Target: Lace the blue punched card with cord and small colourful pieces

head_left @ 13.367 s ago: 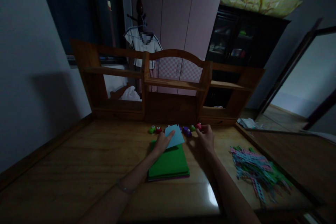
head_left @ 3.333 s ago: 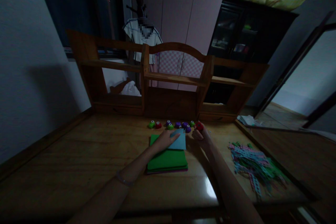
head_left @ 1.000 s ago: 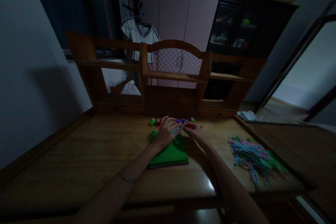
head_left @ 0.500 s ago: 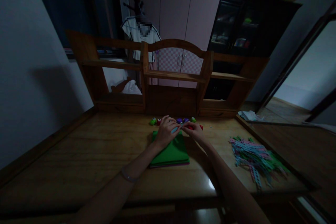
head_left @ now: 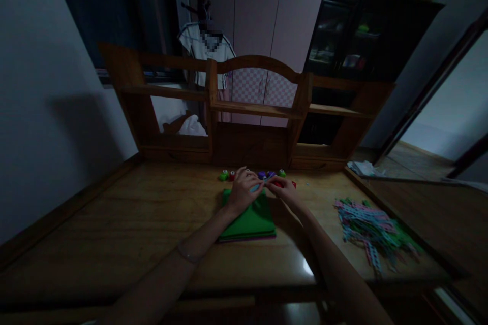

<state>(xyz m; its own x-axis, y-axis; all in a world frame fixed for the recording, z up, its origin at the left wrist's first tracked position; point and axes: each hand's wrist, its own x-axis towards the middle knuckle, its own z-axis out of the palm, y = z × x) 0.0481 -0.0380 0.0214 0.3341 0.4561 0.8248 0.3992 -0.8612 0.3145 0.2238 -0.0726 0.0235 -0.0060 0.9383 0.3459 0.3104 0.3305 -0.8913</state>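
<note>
Over the far end of a green stack of soft-looking sheets (head_left: 252, 223), my left hand (head_left: 243, 192) is closed on a small light-blue piece (head_left: 254, 188). The fingertips of my right hand (head_left: 286, 193) pinch at the right end of this piece, close against the left fingertips. What kind of thing it is, I cannot make out. Just behind my hands is a row of small figures with round eyes: a green one (head_left: 223, 175), a red one (head_left: 232, 175), a purple one (head_left: 261, 174) and another green one (head_left: 281, 173). Something red (head_left: 293, 184) shows partly behind my right hand.
A loose pile of pink, blue and green perforated strips (head_left: 366, 223) lies on the right of the wooden table (head_left: 152, 213). A wooden shelf unit (head_left: 259, 109) rises along the back edge. White papers or packets (head_left: 364, 168) lie beyond the table's right rim.
The view has shifted very slightly. Both hands keep their hold on the light-blue piece in nearly the same pose, fingertips together.
</note>
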